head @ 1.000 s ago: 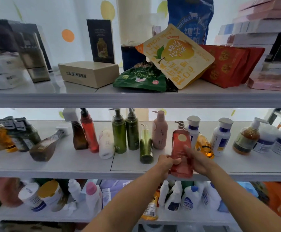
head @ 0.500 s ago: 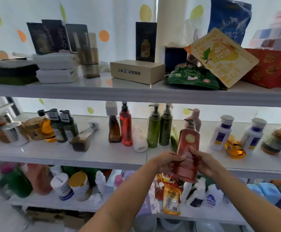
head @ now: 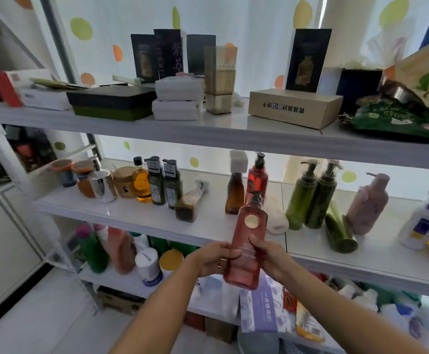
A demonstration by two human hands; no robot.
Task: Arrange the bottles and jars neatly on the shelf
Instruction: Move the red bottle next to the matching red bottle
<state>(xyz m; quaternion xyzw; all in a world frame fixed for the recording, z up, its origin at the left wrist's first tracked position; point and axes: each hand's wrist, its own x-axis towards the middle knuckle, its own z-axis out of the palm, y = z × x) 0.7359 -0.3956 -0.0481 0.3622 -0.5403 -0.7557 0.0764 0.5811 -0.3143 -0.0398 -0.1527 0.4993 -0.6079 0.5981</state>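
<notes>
I hold a tall pink-red pump bottle point(head: 247, 241) upright in front of the middle shelf point(head: 136, 218), off its surface. My left hand point(head: 214, 258) grips its left side and my right hand point(head: 268, 256) grips its right side. Behind it on the shelf stand a red pump bottle point(head: 258, 178) and a brown bottle point(head: 235, 192) with a white cap. To the right stand two green pump bottles point(head: 310, 198), a green bottle lying down point(head: 339, 232) and a pink bottle point(head: 367, 204). To the left stand dark bottles point(head: 163, 183), an amber bottle point(head: 142, 182) and jars point(head: 125, 182).
A brown tube point(head: 190, 204) lies tipped on the middle shelf. The top shelf point(head: 233, 131) carries boxes and snack bags. The lower shelf point(head: 121, 279) is crowded with containers and packets. A white lotion bottle point(head: 423, 221) stands at the far right.
The view has swung left along the shelf. Both hands have carried the pink-red bottle leftward with it, now in front of the red and brown bottles.
</notes>
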